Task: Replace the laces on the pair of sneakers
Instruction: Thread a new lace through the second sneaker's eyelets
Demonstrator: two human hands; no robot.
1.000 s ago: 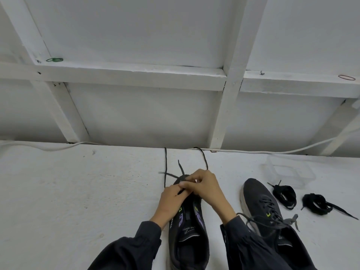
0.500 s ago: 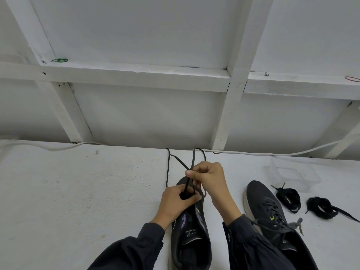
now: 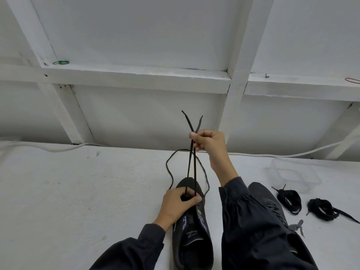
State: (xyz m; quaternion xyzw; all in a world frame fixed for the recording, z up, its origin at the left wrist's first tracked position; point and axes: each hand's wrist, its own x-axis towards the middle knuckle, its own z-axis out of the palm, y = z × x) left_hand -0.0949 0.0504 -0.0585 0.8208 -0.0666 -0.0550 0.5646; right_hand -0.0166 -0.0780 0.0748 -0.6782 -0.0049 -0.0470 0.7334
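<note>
Your right grip [image 3: 209, 142] pinches both lace ends [image 3: 187, 121], left grip [image 3: 178, 203] clamps the centre sneaker [image 3: 194, 242]: lacing barely begun, lower-right sneaker [image 3: 272, 209] not yet relaced.

Your right hand [image 3: 208, 142] pinches both strands of the black lace [image 3: 188, 166], raised taut above the sneaker [image 3: 192, 240] on the desk [image 3: 78, 191]. Your left hand [image 3: 179, 201] grips that sneaker near its toe. To the right lie the second sneaker [image 3: 272, 207], the left lace bundle [image 3: 290, 199] and the right lace bundle [image 3: 321, 209].
</note>
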